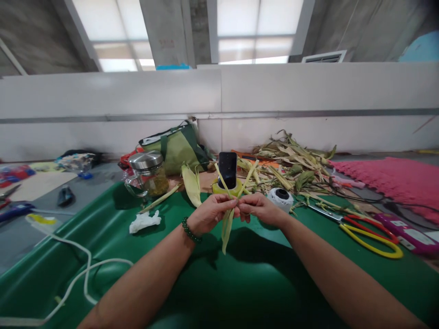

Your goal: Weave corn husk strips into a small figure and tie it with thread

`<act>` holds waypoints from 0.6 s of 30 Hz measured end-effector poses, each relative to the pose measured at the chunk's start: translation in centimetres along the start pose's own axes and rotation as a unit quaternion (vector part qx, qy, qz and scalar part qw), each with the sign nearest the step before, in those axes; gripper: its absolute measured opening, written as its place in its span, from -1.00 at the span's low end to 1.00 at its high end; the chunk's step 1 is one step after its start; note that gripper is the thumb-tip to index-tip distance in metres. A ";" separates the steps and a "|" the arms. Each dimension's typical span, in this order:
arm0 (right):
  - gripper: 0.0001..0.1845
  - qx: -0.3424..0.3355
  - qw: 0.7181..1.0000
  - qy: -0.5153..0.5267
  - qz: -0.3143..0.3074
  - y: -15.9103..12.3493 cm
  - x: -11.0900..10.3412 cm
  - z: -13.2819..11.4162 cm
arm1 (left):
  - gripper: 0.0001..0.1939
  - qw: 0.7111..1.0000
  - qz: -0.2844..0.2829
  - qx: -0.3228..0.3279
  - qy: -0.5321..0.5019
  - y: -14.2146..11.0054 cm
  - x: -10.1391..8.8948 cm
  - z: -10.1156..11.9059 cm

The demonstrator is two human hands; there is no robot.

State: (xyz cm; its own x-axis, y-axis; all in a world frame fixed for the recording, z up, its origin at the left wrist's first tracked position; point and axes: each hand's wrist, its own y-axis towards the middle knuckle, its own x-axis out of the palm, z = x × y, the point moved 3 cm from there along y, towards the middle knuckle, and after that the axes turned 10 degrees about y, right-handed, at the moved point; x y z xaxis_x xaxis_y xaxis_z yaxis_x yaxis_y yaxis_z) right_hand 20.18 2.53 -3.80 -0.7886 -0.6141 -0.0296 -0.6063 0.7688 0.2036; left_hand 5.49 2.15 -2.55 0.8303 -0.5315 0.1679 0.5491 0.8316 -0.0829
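Note:
My left hand (213,212) and my right hand (259,208) meet in the middle, fingertips pinched together on strips of corn husk (227,228). Two narrow ends rise above the fingers in a V, and broader pale green ends hang below. Where the strips cross, my fingers hide the detail. A green bead bracelet (190,230) circles my left wrist. Just beyond the hands a dark phone (227,169) stands upright in a roll of yellow tape (219,186). A whole pale husk (192,185) lies left of it, and a white spool (280,199) is beside my right hand.
A green mat (161,274) covers the work surface. Scissors (368,233) with red and yellow handles lie right, near a purple package (408,233). Dried husks (298,157) are heaped behind. At left stand a glass jar mug (151,176), crumpled tissue (145,222) and a white cord (85,269).

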 end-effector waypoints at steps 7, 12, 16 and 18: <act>-0.54 0.010 1.000 -0.010 0.003 -0.1 0.3 0.2 | -0.64 0.999 -0.006 0.006 0.037 -0.1 -0.4 0.1; -0.62 -0.019 0.999 -0.014 0.036 0.0 0.5 0.1 | -0.60 0.992 -0.019 -0.001 0.124 0.3 -0.6 0.1; -0.66 -0.030 0.992 -0.037 0.117 0.2 -0.4 0.4 | -0.65 0.968 0.111 0.080 0.211 0.2 -1.3 1.1; -0.69 -0.054 0.979 -0.055 0.188 0.2 -1.1 0.5 | -0.75 0.928 0.233 0.162 0.241 -0.2 -2.0 2.0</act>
State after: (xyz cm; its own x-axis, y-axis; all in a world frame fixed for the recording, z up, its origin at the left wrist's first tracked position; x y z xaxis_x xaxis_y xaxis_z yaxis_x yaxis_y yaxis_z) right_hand 20.90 3.45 -4.24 -0.9640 -0.2632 -0.0372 -0.2608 0.9099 0.3226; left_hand 3.51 3.36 -0.90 0.9594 -0.0471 -0.2780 0.1270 0.9525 0.2769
